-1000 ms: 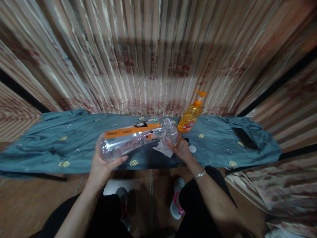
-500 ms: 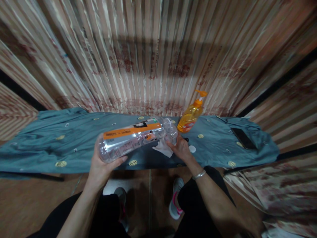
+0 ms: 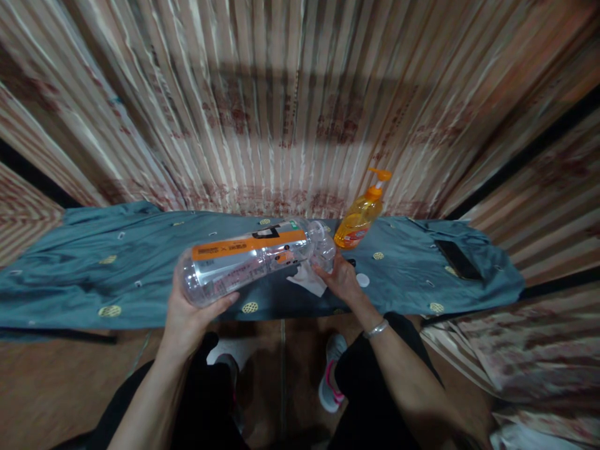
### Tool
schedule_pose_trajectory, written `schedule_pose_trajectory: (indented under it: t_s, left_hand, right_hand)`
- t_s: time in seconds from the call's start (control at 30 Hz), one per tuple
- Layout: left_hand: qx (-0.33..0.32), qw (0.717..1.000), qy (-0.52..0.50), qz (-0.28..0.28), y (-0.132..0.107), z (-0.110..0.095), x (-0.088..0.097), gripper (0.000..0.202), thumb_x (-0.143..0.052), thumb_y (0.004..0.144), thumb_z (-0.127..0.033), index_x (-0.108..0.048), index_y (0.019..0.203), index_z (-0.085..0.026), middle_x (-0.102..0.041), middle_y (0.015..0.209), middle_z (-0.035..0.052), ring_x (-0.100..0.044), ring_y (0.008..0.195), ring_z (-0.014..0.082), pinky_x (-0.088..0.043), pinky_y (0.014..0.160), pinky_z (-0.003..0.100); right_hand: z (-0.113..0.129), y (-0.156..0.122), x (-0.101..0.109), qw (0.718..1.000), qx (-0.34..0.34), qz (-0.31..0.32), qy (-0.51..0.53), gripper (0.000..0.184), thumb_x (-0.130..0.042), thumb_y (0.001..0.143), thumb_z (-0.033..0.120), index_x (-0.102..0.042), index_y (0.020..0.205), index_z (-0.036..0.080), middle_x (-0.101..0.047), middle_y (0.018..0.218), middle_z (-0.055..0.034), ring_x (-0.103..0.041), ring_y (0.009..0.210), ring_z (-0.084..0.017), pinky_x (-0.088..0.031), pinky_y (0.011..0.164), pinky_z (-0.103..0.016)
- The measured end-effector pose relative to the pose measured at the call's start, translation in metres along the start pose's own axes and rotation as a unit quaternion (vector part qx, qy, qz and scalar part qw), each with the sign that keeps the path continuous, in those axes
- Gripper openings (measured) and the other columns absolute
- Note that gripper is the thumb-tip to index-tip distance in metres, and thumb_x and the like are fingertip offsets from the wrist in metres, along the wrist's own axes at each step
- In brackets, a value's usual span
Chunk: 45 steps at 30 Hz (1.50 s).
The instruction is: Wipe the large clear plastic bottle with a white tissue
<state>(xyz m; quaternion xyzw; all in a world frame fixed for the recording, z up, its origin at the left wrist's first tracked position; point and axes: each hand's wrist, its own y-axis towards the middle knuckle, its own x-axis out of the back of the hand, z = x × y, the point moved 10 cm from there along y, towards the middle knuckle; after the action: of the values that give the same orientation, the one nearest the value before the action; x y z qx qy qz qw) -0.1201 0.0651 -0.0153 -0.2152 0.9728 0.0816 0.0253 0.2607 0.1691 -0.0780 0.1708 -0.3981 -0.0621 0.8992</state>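
A large clear plastic bottle [image 3: 253, 259] with an orange label lies on its side in the air above a table covered by a teal cloth [image 3: 94, 262]. My left hand [image 3: 190, 309] grips its base end from below. At the bottle's neck, my right hand [image 3: 344, 281] is closed on a white cloth or tissue [image 3: 309, 279] held against the neck. A small white cap [image 3: 362, 280] lies on the cloth just right of my right hand.
An orange pump dispenser bottle [image 3: 359, 219] stands behind my right hand near the striped curtain. A black phone [image 3: 457, 259] lies on the cloth at the far right. My knees and shoes show below the table's front edge.
The view shifted slightly; the bottle and my left hand appear a little further left. Both hands keep their hold.
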Motion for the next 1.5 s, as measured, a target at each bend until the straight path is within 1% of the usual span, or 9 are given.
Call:
schedule_pose_trajectory:
  t_s: [0.17,0.3,0.47,0.6,0.73,0.97,1.17,1.4,1.5]
  left_hand:
    - [-0.036,0.999,0.002,-0.003,0.002,0.0,-0.002,0.129,-0.116,0.041,-0.045,-0.062,0.157,-0.029,-0.073,0.161,0.0141,-0.064,0.157,0.0482,-0.049,0.136,0.061]
    - [-0.018,1.0,0.002,-0.006,0.004,0.001,-0.002,0.129,-0.117,0.038,-0.042,-0.064,0.155,-0.027,-0.075,0.156,0.0152,-0.069,0.151,0.0461,-0.054,0.133,0.059]
    - [0.027,1.0,0.001,0.013,0.005,0.002,-0.006,0.123,-0.117,0.038,-0.038,-0.069,0.15,-0.022,-0.082,0.145,0.0171,-0.077,0.139,0.0471,-0.06,0.125,0.062]
    - [0.013,1.0,0.005,0.025,0.005,-0.002,-0.007,0.116,-0.117,0.042,-0.035,-0.071,0.148,-0.023,-0.082,0.148,0.0159,-0.078,0.14,0.0469,-0.059,0.126,0.064]
    - [0.008,1.0,0.001,0.022,0.006,-0.001,-0.004,0.112,-0.118,0.041,-0.035,-0.075,0.144,-0.025,-0.084,0.143,0.0153,-0.079,0.137,0.0486,-0.058,0.126,0.069]
    - [0.007,1.0,0.002,0.007,0.005,0.0,-0.002,0.121,-0.117,0.04,-0.036,-0.07,0.151,-0.026,-0.081,0.149,0.0145,-0.078,0.139,0.0452,-0.062,0.124,0.061]
    - [-0.014,0.999,-0.028,0.008,0.003,-0.006,-0.013,0.113,-0.115,0.041,-0.037,-0.072,0.145,-0.025,-0.08,0.148,0.0139,-0.077,0.139,0.0429,-0.064,0.121,0.053]
    - [0.001,0.999,-0.034,-0.007,0.006,0.002,-0.008,0.117,-0.115,0.038,-0.035,-0.073,0.146,-0.025,-0.079,0.148,0.0135,-0.076,0.139,0.0406,-0.058,0.127,0.056]
    - [-0.007,0.999,-0.037,0.002,0.007,0.003,-0.008,0.111,-0.115,0.042,-0.035,-0.074,0.144,-0.026,-0.078,0.151,0.0128,-0.074,0.142,0.0402,-0.053,0.132,0.06]
  right_hand:
    - [-0.004,0.0,-0.001,1.0,-0.02,0.003,-0.001,0.061,-0.084,0.094,0.037,-0.067,0.15,0.019,-0.088,0.123,-0.0208,-0.086,0.116,-0.043,-0.072,0.101,-0.063]
    - [-0.001,0.001,0.0,1.0,-0.015,0.007,0.017,0.058,-0.083,0.094,0.036,-0.07,0.15,0.024,-0.088,0.126,-0.0193,-0.086,0.117,-0.042,-0.071,0.104,-0.065]
    - [0.001,0.001,0.002,0.999,-0.019,0.017,0.022,0.061,-0.084,0.095,0.038,-0.069,0.152,0.021,-0.089,0.128,-0.0209,-0.086,0.12,-0.042,-0.071,0.106,-0.062]
    - [0.004,0.0,0.003,0.999,-0.014,0.014,0.03,0.066,-0.085,0.095,0.039,-0.068,0.155,0.019,-0.087,0.133,-0.0208,-0.085,0.125,-0.041,-0.07,0.11,-0.062]
    - [0.001,0.0,0.002,1.0,-0.021,0.012,0.02,0.068,-0.087,0.094,0.039,-0.067,0.156,0.021,-0.088,0.129,-0.0206,-0.086,0.121,-0.042,-0.071,0.107,-0.063]
    - [0.001,-0.001,0.003,1.0,-0.023,0.009,0.011,0.064,-0.086,0.095,0.037,-0.068,0.154,0.022,-0.088,0.128,-0.0202,-0.086,0.12,-0.042,-0.072,0.104,-0.061]
    - [0.005,0.0,0.005,0.999,-0.033,0.021,0.014,0.059,-0.084,0.095,0.035,-0.069,0.15,0.02,-0.087,0.131,-0.0221,-0.085,0.122,-0.042,-0.07,0.108,-0.062]
    - [0.006,0.0,0.008,0.999,-0.034,0.024,0.008,0.062,-0.085,0.093,0.036,-0.069,0.15,0.019,-0.088,0.126,-0.0214,-0.086,0.117,-0.042,-0.072,0.103,-0.06]
    - [0.005,0.0,0.007,0.999,-0.033,0.018,0.008,0.063,-0.084,0.092,0.036,-0.069,0.151,0.021,-0.088,0.126,-0.0199,-0.086,0.116,-0.042,-0.072,0.102,-0.062]
